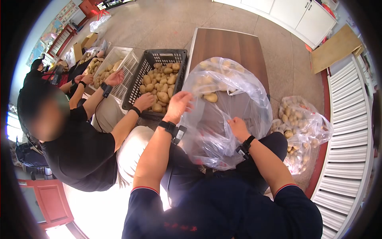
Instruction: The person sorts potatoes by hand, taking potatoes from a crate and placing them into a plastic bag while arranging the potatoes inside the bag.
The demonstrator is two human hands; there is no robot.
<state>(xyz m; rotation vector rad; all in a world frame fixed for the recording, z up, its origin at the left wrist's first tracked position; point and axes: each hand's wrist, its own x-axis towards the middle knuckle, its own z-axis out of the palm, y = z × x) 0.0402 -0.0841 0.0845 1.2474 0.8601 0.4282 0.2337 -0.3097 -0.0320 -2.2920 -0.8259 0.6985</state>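
A large clear plastic bag (207,133) lies over the wooden table in front of me, with several potatoes (211,97) inside, mostly toward its far end. My right hand (238,128) is closed on the near part of the bag, fingers curled into the plastic. My left hand (181,106) is at the bag's left side, fingers apart and slightly blurred, with nothing visible in it. Just beyond that hand stands a black crate (136,77) filled with potatoes (161,81).
The brown tabletop (234,46) extends beyond the bag. On my left a co-worker (75,147) reaches into the black crate. A white crate (129,65) of potatoes stands beside it. Filled plastic bags (298,119) sit on the floor at right, by a white radiator (346,147).
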